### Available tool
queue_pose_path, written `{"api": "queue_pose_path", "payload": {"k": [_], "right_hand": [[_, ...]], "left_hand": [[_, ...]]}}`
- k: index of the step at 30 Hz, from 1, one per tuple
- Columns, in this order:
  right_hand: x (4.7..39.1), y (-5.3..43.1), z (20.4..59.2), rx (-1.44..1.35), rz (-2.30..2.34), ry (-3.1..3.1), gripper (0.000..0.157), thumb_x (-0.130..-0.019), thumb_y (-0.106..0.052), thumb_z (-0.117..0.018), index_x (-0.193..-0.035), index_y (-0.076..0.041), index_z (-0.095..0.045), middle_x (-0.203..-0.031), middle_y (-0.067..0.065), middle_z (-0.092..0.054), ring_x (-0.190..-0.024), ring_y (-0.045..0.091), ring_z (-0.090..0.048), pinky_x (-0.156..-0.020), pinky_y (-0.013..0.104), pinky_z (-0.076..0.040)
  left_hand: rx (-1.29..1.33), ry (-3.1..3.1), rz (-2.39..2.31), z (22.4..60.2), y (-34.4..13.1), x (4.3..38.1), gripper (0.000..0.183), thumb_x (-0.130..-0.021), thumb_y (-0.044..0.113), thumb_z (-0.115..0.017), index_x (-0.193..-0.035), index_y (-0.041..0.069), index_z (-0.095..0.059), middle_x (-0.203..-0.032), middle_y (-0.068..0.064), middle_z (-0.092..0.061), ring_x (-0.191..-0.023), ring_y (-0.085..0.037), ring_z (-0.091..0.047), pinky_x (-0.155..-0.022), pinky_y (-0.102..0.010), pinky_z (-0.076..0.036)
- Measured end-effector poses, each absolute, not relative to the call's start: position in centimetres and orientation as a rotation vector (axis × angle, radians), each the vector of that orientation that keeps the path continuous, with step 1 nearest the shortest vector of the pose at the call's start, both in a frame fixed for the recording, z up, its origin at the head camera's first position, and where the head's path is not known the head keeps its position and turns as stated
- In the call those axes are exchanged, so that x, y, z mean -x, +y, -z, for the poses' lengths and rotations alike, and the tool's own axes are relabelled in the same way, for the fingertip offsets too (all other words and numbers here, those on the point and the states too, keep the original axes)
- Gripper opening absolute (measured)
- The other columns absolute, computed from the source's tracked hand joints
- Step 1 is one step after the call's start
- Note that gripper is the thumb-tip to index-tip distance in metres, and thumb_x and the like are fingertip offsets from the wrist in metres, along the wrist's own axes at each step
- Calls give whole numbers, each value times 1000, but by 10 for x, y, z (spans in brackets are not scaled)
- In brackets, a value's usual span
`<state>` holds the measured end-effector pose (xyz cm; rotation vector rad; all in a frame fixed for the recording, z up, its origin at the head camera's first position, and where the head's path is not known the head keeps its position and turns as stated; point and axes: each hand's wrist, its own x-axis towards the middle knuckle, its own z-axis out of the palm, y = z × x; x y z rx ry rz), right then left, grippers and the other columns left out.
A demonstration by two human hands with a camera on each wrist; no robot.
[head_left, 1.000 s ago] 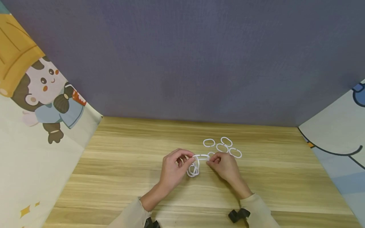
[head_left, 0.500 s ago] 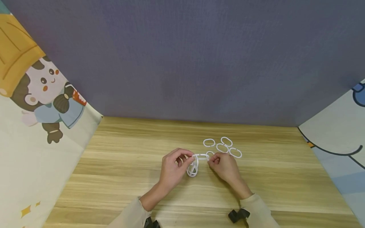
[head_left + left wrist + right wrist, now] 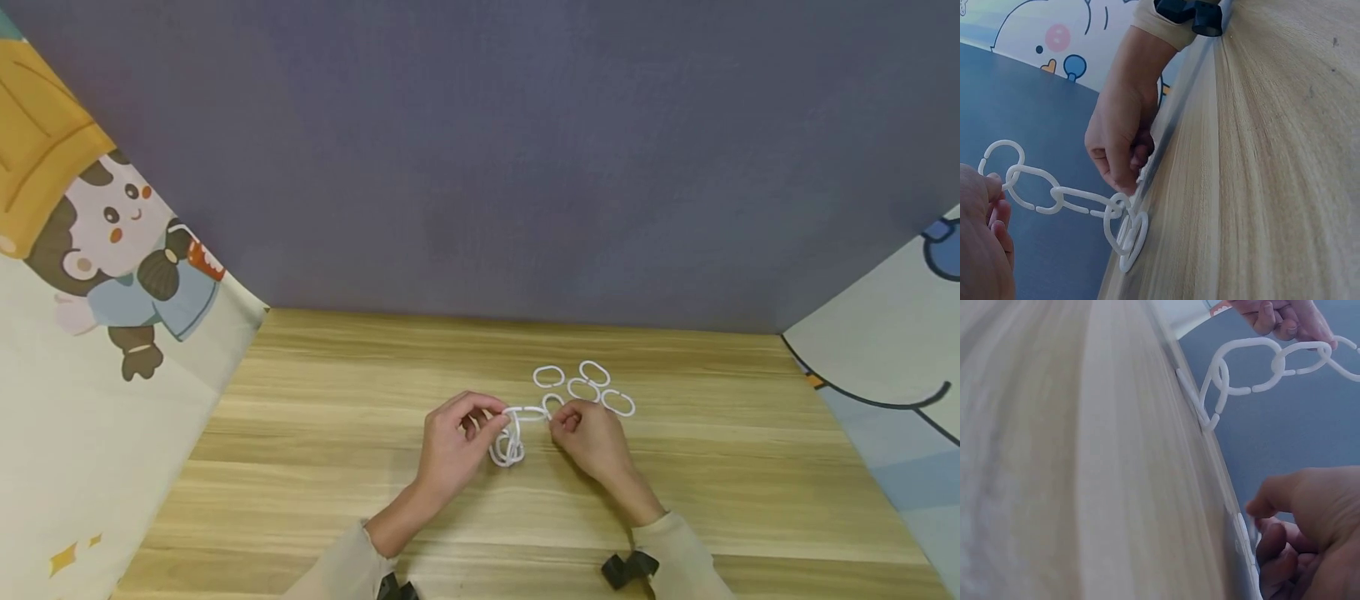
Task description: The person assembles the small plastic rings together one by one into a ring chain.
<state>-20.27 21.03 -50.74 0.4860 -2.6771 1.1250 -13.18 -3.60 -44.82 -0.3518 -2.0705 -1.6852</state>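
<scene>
White plastic chain links are joined into a short chain between the hands. My left hand pinches it between thumb and fingertips. In the left wrist view, hooked oval links slope down from that hand to a small heap on the table. My right hand is low at the table, its other fingers curled in. Its thumb and index finger pinch the edge of a loose link, partly hidden by the fingertips. In the right wrist view, this hand is apart from the hanging links.
Several loose white oval links lie just beyond my right hand, among them one at the left and one at the right. The wood-grain table ends at a dark blue-grey panel. Cartoon-printed walls flank it.
The right fingertips have shifted slightly right, away from the end of the chain. The link under them shows more now and has slid a little away and left. The left hand stays nearly still.
</scene>
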Motion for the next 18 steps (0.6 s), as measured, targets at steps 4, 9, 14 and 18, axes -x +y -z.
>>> {"api": "queue_pose_path", "payload": {"k": [4, 9, 14, 18], "right_hand": [[205, 211, 507, -392, -1115, -2707, 6, -87, -16, -79, -82, -17, -74, -67, -13, -62, -58, 6, -55, -55, 26, -45], [199, 208, 485, -278, -1168, -2756, 5, -93, -12, -77, -90, -8, -74, -72, -6, -66, -62, 10, -57, -56, 26, -47], [190, 205, 466, -200, -1285, -2721, 2, -94, -1, -71, -94, -1, -73, -78, 4, -69, -65, 9, -56, -58, 21, -46], [188, 205, 462, -125, -1401, -2669, 5, -91, 3, -69, -94, 1, -73, -80, 7, -70, -67, 8, -59, -60, 17, -48]], "left_hand": [[347, -2073, 1684, 448, -36, 131, 12, -92, 2, -90, -99, 9, -82, -92, -2, -80, -75, -7, -65, -58, -17, -48], [349, -2075, 1694, 448, -36, 132, 12, -92, 3, -89, -99, 10, -82, -93, -1, -80, -76, -8, -65, -58, -17, -48], [353, -2071, 1690, 450, -36, 133, 12, -92, 3, -89, -99, 10, -82, -92, -2, -80, -75, -8, -65, -58, -17, -48], [357, -2072, 1675, 452, -36, 132, 12, -92, 1, -89, -99, 9, -82, -92, -2, -80, -74, -8, -64, -57, -18, -48]]}}
